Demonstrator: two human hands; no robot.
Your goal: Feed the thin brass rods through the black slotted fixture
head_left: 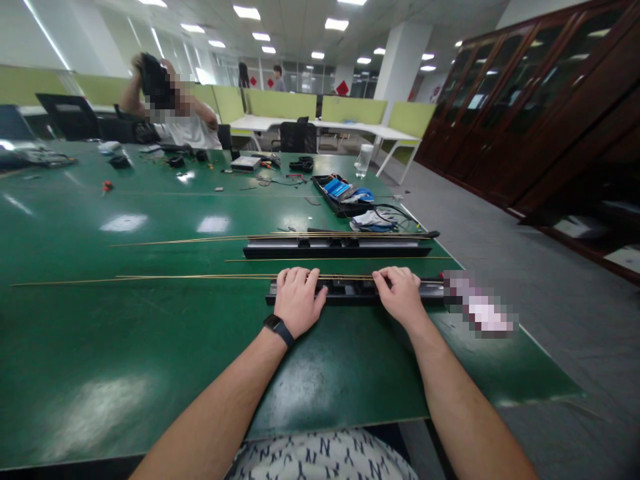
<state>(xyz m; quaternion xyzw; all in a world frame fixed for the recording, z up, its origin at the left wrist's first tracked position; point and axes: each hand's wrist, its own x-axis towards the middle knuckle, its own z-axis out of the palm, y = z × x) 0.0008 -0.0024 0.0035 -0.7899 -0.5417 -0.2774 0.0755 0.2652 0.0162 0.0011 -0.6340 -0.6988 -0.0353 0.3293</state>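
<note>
A long black rail (350,301) with a silvery inner channel lies across the green table in front of me. Thin brass-coloured rods (200,277) run along its far edge and stick out well to the left. My left hand (299,300) rests over the rail's left part, fingers reaching across the rods and thumb spread away; it looks open. Further right, my right hand (401,290) is closed, thumb and forefinger pinched at the rods above the rail. What lies beneath both palms is hidden.
Behind lies a second black rail (337,252) with rods on it, and a single rod (260,260) between the two. Farther back are a black tray (345,205), gloves (375,220) and a clear cup (363,161). A blurred patch covers something at the right. Another person sits across the table.
</note>
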